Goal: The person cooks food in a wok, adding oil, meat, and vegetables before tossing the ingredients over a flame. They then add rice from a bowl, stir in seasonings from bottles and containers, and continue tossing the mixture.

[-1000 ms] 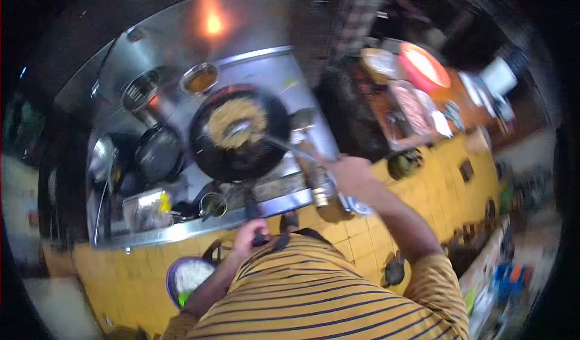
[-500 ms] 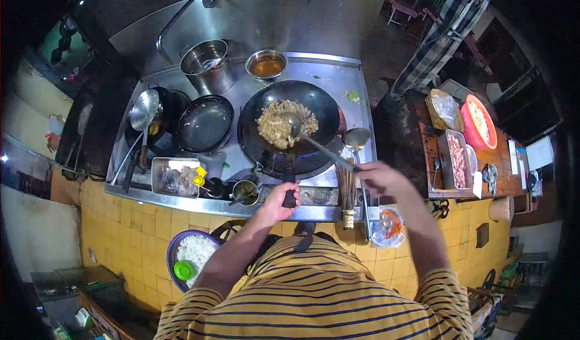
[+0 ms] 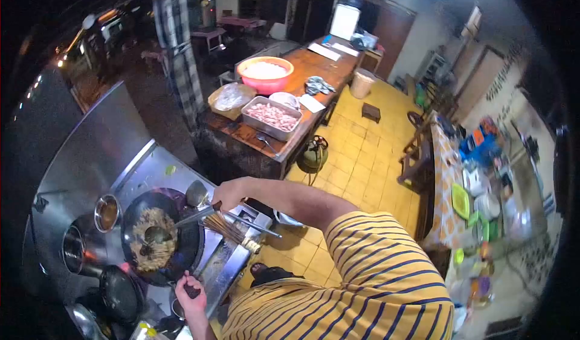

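Note:
My left hand (image 3: pixel 192 296) is closed around the dark handle of a black wok (image 3: pixel 192 243) on the steel stove. Chopped brown food (image 3: pixel 158 261) lies spread over the wok's bottom. In my right hand (image 3: pixel 228 195) I grip the shaft of a ladle (image 3: pixel 158 235), whose bowl rests in the food. A second ladle (image 3: pixel 196 193) lies beside the wok, its long handle running under my right forearm. Near that handle is a bamboo wok brush (image 3: pixel 232 231). Both hands' fingers are partly hidden.
A bowl of amber liquid (image 3: pixel 107 213), a tall pot (image 3: pixel 74 249) and a black frying pan (image 3: pixel 119 291) stand beyond the wok. On the wooden table (image 3: pixel 241 143) are a tray of raw meat (image 3: pixel 272 116) and an orange basin (image 3: pixel 266 75). A gas cylinder (image 3: pixel 315 154) stands on the floor.
My view has swung to the right, bringing in more of the room. The ladle's bowl has shifted within the wok, and the food lies more spread out. Both hands keep their holds.

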The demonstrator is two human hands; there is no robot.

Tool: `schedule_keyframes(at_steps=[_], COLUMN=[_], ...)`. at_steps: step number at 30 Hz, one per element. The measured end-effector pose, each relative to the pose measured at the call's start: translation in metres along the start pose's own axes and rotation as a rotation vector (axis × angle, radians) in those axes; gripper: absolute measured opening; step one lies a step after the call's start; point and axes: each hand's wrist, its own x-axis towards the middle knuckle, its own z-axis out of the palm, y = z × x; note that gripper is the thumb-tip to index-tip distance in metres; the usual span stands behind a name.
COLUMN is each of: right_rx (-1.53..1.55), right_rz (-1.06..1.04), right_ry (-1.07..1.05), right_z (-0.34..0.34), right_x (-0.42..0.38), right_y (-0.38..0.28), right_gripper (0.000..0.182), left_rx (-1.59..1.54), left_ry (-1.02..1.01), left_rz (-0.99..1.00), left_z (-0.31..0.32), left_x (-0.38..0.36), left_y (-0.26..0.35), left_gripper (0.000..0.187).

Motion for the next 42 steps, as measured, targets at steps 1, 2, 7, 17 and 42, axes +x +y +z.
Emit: schedule_keyframes(at_steps=[1,2,7,17,42], right_rx=[-0.221,-0.450,-0.464,-0.460,-0.672], right_rz=[-0.057,-0.103,0.094,0.119,0.239], right_ry=[0.160,0.315,0.303,0.307,0.203], right_z=[0.007,0.013,0.012,0.107,0.104], right_x=[-0.005,-0.012,-0.087,-0.080,-0.081], right_y=[-0.004,-0.007,-0.098,-0.178,-0.221], right_gripper=[0.031,0.034,0.040,0.022,0.047], left_rx=[-0.098,-0.110,0.541,-0.040,-0.041], left_ry=[-0.011,-0.084,-0.199,-0.050,-0.168], left_rz=[-0.057,-0.082,0.152,-0.106,-0.045], left_z=[0.015,0.017,-0.027,0.014,0.004], left_x=[-0.020,-0.035,-0.067,-0.092,-0.126], left_y=[0.000,-0.004,-0.041,-0.066,-0.086], left_gripper=[0.023,0.024,0.029,0.008,0.005])
